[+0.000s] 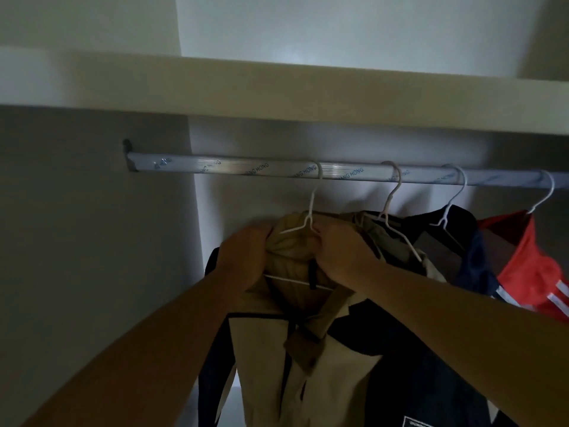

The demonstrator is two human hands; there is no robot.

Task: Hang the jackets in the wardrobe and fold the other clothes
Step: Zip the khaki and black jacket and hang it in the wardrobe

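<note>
Under the ribbed metal rail [246,169] | we clutch the bunched collar of the soft beige-and-navy jacket [308,349] with left hand [246,257] and right hand [341,254] | thin white wire hanger [311,208] hooked over the rail

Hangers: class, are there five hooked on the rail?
No, only four hangers hook over the rail.

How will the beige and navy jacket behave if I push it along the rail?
Probably floppy: the beige and navy jacket bunches at its collar. Its thin white wire hanger likely slides and swings on the smooth metal rail.
</note>
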